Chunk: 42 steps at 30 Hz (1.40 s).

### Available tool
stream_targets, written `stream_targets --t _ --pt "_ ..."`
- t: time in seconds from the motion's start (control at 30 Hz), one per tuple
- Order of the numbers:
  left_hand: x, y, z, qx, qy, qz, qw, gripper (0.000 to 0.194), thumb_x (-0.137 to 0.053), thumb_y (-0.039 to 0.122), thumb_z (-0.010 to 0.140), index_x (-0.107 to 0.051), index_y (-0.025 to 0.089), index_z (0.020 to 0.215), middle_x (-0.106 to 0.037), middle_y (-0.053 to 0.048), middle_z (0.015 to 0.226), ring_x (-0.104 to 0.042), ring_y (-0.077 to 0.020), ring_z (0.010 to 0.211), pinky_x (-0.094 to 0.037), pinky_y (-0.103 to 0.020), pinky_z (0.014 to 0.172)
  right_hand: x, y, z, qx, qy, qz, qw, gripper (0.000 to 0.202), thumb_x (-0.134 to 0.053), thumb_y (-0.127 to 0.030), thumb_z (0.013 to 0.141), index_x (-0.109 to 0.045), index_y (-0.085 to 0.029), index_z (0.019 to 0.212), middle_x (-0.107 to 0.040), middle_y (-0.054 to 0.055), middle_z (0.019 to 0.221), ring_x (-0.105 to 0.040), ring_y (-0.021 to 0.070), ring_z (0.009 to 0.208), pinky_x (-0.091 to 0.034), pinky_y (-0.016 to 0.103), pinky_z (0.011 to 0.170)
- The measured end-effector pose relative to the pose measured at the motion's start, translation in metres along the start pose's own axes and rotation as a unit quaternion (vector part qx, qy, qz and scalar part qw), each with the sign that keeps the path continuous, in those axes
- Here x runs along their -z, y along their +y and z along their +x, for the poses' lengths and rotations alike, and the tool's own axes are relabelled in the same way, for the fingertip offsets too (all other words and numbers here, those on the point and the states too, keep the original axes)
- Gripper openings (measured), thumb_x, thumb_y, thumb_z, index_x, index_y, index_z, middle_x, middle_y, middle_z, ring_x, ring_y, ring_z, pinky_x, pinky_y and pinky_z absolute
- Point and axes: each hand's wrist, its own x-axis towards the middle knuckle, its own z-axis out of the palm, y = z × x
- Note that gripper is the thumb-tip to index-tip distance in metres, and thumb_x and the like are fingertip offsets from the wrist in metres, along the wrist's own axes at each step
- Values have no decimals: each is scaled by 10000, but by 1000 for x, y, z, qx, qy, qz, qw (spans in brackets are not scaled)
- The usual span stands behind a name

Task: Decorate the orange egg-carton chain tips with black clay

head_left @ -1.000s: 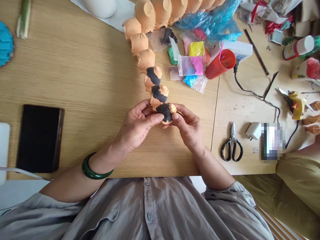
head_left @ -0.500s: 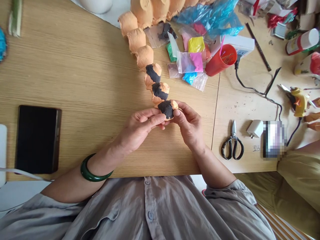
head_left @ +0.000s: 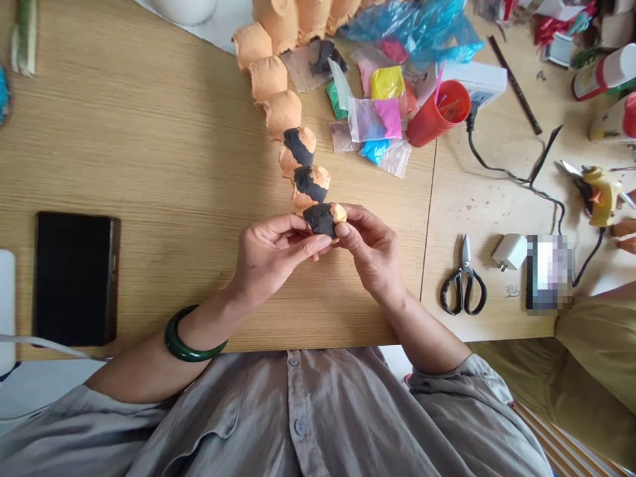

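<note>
A row of orange egg-carton cups (head_left: 283, 112) runs from the back down towards me, and the nearest three cups carry black clay bands (head_left: 309, 184). Both hands grip the end cup, whose top is mostly covered by a black clay patch (head_left: 319, 219). My left hand (head_left: 271, 255) pinches its left side, with the thumb along the lower edge of the clay. On the right side, my right hand (head_left: 370, 248) holds the cup with its thumb near the bare orange tip. The fingers beneath the cup are partly hidden.
Small bags of coloured clay (head_left: 382, 119) lie behind, beside a red cup (head_left: 440, 112) of thin sticks and a white power strip (head_left: 477, 83). Scissors (head_left: 464, 278), a white charger (head_left: 510, 252) and a glue gun (head_left: 600, 195) are at right. A black tablet (head_left: 74, 278) lies left.
The carton strip's near end and both hands have shifted slightly left. The end cup has turned a little, and my left thumb lies lower along it. Both hands keep their hold.
</note>
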Motion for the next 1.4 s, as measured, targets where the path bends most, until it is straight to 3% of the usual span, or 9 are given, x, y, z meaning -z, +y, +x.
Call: stream_targets --t 0.23,0.43,0.63,0.8,0.9,1.03,1.17,1.3,1.4 --pt "2 -3 1 20 -11 -13 1000 304 -1052 388 806 -813 219 889 -813 -18 909 -760 -187 852 -668 -356 867 0 2 1 -22 19 14 999 546 -985 -658 833 -812 -250 1154 -850 37 1107 -811 179 867 -762 348 768" --pt "3 -3 3 21 -69 -9 997 301 -1025 472 844 -879 238 963 -827 -26 982 -779 -206 978 -673 -357 986 1 0 2 -23 43 2 999 548 -975 -694 826 -811 -256 1112 -863 27 1068 -826 189 893 -764 370 836" --pt "-3 -3 -3 20 -26 2 999 256 -1011 418 865 -912 248 1028 -884 -22 1089 -827 -236 1070 -689 -405 1079 -2 -5 -1 -33 20 8 999 510 -975 -640 857 -793 -235 1108 -853 39 1091 -830 189 936 -766 340 824" --pt "-4 2 -7 -18 9 28 999 224 -1015 394 857 -896 231 953 -893 -28 1028 -835 -226 963 -707 -385 975 5 1 5 -50 40 25 998 618 -879 -757 894 -772 -257 1242 -839 50 1225 -819 178 906 -753 336 791" --pt "-1 1 -10 -59 15 57 997 194 -999 386 881 -887 234 926 -893 -28 996 -834 -218 943 -698 -366 945 7 2 9 -86 12 59 994 616 -868 -760 895 -783 -233 1204 -856 66 1130 -830 210 901 -748 354 776" --pt "5 -7 -10 -151 -7 125 980 175 -980 356 892 -850 242 864 -855 -4 862 -811 -195 848 -676 -338 867 4 -3 6 -136 -16 70 988 559 -794 -760 948 -834 -262 1199 -870 58 1049 -851 275 1024 -748 394 838" --pt "9 -13 -8 -211 -26 180 960 135 -945 268 918 -822 250 865 -849 12 849 -783 -164 782 -627 -310 796 3 -5 6 -149 -31 103 983 521 -817 -744 931 -836 -316 1226 -878 20 1107 -839 261 1070 -730 390 894" --pt "10 -10 -8 -245 -46 228 941 177 -931 222 912 -777 247 829 -838 6 854 -770 -162 777 -592 -312 760 6 -6 8 -130 -72 120 982 596 -825 -777 904 -825 -313 1279 -877 21 1189 -827 244 1016 -722 411 944" --pt "9 -7 -8 -257 -81 246 931 218 -896 187 909 -724 240 787 -817 -6 847 -746 -163 757 -569 -310 713 10 -9 9 -98 -71 106 987 487 -887 -704 888 -854 -319 1185 -874 2 1105 -830 243 1032 -713 399 1012"
